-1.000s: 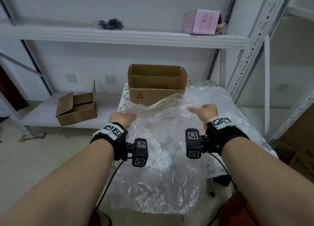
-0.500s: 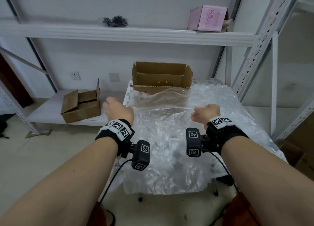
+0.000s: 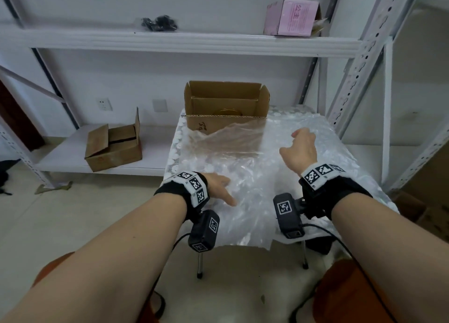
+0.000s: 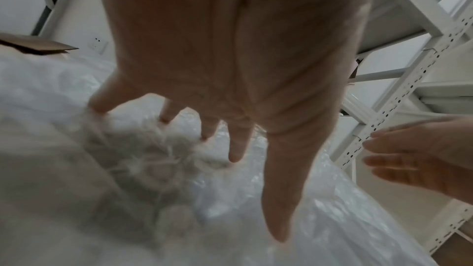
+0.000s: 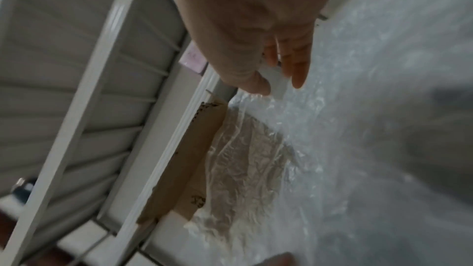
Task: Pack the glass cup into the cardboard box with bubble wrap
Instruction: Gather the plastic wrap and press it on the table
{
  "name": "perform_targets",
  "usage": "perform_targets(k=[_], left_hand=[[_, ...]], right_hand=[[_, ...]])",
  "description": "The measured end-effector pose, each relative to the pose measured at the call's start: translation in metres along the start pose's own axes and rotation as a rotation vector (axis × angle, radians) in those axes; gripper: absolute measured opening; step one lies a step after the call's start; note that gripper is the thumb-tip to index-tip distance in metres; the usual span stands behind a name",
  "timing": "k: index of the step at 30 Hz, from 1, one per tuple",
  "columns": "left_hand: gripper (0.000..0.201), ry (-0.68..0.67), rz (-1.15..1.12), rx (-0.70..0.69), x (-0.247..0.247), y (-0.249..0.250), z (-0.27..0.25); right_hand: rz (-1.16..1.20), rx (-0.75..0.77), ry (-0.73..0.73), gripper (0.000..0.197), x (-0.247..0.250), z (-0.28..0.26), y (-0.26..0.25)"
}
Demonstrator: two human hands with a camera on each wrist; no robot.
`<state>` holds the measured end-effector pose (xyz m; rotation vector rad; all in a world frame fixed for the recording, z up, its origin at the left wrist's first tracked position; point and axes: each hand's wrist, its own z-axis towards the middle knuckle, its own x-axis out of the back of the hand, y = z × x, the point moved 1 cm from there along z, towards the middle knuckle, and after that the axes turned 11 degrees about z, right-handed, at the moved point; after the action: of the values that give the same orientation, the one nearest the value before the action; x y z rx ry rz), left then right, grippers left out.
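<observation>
Bubble wrap (image 3: 245,177) lies flat under left hand (image 3: 218,186).

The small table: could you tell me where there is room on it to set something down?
Free: the bubble wrap stretch between the left hand and right hand. Crowded: the far edge, taken by the open cardboard box, with wrap riding up its front.

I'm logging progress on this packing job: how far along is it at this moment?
Done: the bubble wrap is spread over the small table, its far edge against the open cardboard box. In hand: the left hand presses the sheet with straight fingers; the right hand hovers open above it. Left: no cup is wrapped yet; a round rim shows inside the box, too unclear to identify.
</observation>
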<state>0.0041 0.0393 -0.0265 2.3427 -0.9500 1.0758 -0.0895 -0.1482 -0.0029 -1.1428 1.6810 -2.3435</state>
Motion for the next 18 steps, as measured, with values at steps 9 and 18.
perform_targets(k=[9,18], left_hand=[[0.076,0.074,0.049,0.021,0.01,0.024,-0.009],[0.066,0.075,-0.008,0.031,0.005,0.001,-0.019]], right_hand=[[-0.727,0.195,-0.887,0.081,-0.014,-0.04,0.023],[-0.321,0.269,-0.762,0.093,-0.019,-0.053,0.027]])
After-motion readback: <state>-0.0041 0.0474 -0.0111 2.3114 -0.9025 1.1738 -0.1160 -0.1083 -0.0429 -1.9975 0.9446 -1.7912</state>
